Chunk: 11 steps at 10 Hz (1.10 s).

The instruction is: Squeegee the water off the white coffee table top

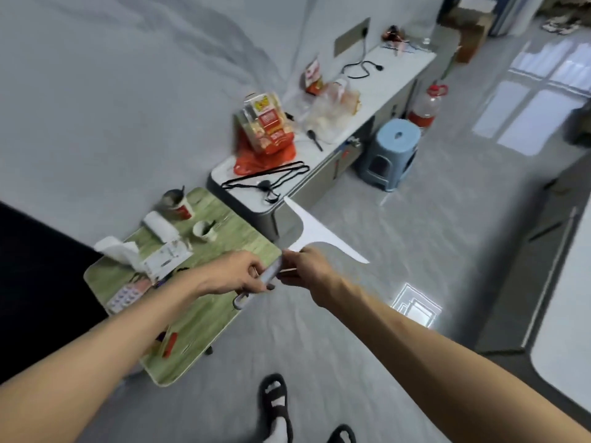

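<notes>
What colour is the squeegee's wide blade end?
The squeegee is white there, shown best in the head view.

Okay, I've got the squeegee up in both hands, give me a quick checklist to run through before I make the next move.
1. Grip on the squeegee: ok, the left hand grips the handle and the right hand holds it near the neck.
2. Blade on the table: not ok, it hangs in the air above the floor.
3. Stroke path on the white table top ahead: not ok, a black cord and snack bags lie on it.
4. Water visible on that top: cannot tell.
5. Blade edge clean: cannot tell, it is blurred.
</notes>
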Motion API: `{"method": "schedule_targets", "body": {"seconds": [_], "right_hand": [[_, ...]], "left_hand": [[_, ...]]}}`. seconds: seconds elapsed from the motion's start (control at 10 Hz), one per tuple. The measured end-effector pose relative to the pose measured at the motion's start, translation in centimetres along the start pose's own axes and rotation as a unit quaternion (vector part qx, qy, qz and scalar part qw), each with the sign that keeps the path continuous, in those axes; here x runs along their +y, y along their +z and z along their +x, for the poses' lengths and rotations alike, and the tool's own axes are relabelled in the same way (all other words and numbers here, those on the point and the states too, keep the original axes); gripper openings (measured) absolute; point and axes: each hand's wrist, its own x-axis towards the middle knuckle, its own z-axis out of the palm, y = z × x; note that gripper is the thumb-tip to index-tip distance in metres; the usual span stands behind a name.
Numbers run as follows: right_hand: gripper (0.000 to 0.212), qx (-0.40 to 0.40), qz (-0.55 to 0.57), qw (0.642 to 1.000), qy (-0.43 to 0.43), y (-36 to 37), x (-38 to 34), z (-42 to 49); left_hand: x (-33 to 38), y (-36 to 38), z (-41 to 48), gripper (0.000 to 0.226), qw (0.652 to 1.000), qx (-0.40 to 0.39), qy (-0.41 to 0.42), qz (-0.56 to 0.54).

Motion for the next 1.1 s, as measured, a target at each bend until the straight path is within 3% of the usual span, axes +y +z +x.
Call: {"method": "schedule_targets", "body": {"seconds": [0.3,0.6,0.9,1.1], "right_hand": [[0.021,-0.009,-0.048,0.997,0.067,12.7,6.9,11.2],[0.024,0.045,-0.115,0.984,0.128,20.9,19.7,33.5],[0.014,0.08,-0.136,0.978,0.138,22.7,25.8,40.7],[0.008,0.001,-0.143,0.976,0.166,21.8,23.9,38.8]], "left_hand": [[-18.8,-1.7,3.3,0.02,0.996,0.048,-0.07,-0.021],[-40.3,1.2,19.1,0.015,0.992,0.093,-0.085,0.001],[-47.2,4.4,25.9,0.018,0.985,0.119,-0.11,0.055],[-45.5,3.5,26.0,0.029,0.984,0.106,-0.131,0.056]]}}
